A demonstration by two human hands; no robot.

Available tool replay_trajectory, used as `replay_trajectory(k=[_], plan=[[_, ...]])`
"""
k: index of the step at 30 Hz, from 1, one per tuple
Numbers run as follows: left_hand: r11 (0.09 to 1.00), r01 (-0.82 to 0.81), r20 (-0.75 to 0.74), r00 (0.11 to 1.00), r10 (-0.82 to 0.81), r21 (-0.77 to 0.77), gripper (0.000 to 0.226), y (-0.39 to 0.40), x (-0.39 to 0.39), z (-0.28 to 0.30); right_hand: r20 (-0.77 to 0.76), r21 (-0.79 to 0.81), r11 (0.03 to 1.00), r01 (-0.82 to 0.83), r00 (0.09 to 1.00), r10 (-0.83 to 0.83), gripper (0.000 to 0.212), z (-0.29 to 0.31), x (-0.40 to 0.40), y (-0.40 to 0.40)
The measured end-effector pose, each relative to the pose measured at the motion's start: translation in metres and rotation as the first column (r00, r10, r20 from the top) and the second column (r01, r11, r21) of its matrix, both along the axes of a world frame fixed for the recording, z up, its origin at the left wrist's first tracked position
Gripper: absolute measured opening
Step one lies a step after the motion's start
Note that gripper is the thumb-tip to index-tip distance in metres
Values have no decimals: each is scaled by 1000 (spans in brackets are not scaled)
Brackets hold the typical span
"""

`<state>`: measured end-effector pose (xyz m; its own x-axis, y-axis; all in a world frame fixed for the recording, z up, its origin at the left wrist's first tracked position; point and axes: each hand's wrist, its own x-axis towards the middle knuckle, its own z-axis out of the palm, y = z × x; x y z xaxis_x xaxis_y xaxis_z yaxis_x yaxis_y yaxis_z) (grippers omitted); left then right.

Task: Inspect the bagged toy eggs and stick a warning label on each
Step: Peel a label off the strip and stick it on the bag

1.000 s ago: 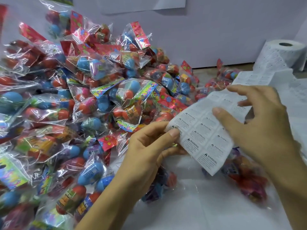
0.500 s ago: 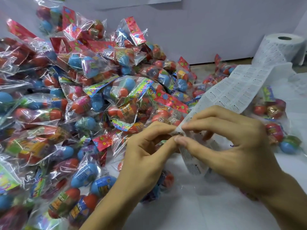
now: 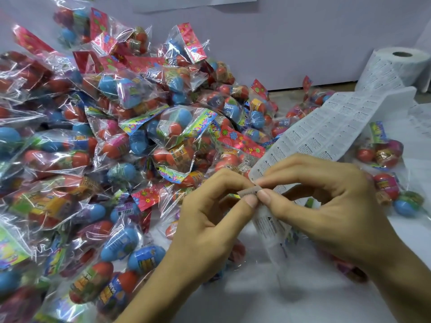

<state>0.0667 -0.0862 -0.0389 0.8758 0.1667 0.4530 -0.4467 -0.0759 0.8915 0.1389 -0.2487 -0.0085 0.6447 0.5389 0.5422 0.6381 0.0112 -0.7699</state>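
Here, a heap of bagged toy eggs (image 3: 121,145) fills nine to twelve o'clock; the label roll (image 3: 396,66) sits at two. Its strip (image 3: 326,129) runs centreward, where left hand (image 3: 210,227) and right hand (image 3: 326,206) pinch one label (image 3: 250,190).

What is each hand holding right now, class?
Left hand: closed, thumb and forefinger pinching a small label at the label strip.
Right hand: closed, pinching the same label strip at its fold.
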Motion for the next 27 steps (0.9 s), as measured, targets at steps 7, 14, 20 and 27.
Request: replay_trajectory(k=[7, 14, 20, 27], plan=[[983, 2, -68, 998, -15, -184, 14, 2, 1, 2, -10, -7, 1000, 30, 999, -30, 10, 1, -1, 2], [987, -11, -47, 999, 4, -160, 11, 2, 1, 2, -38, -25, 998, 52, 998, -53, 10, 1, -1, 2], [995, -6, -29, 1000, 3, -103, 4, 0, 0, 2, -46, -36, 997, 65, 997, -66, 12, 3, -2, 2], [997, -10, -27, 1000, 8, -82, 6, -2, -1, 3, -63, -45, 996, 74, 995, -77, 9, 3, -2, 2]])
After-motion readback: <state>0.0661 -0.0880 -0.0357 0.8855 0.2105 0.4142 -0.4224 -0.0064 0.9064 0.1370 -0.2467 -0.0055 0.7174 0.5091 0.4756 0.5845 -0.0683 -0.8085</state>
